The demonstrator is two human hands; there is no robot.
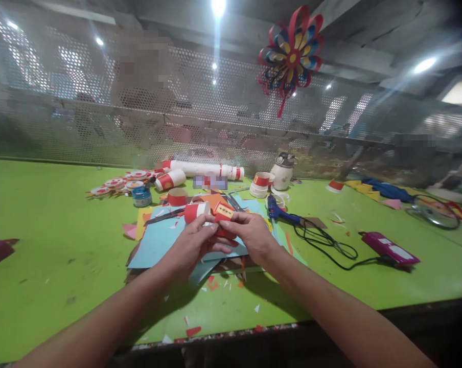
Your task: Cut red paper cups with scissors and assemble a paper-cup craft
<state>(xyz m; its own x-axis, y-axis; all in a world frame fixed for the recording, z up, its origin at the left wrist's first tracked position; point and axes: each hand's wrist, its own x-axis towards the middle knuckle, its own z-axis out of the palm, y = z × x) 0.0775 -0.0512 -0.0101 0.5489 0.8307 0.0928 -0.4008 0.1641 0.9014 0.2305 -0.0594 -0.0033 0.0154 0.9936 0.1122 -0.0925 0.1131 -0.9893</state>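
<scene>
Both hands meet over a pile of coloured paper [158, 245] on the green table. My left hand [202, 236] and my right hand [250, 232] hold a small red paper piece [225, 231] between their fingers. A cream label with dark marks [224, 210] shows at its top. Just behind my left hand lies a red and white paper cup [196, 210]. Scissors [235, 203] rest on the paper behind the hands, and a dark blade-like tool [164, 216] lies to the left.
A blue glue gun [279, 210] with a black cable lies right, beside a purple box [390, 249]. Behind stand a blue jar [141, 196], stacked cups [259, 185] and a white container [282, 171]. Paper scraps [193, 331] dot the front edge.
</scene>
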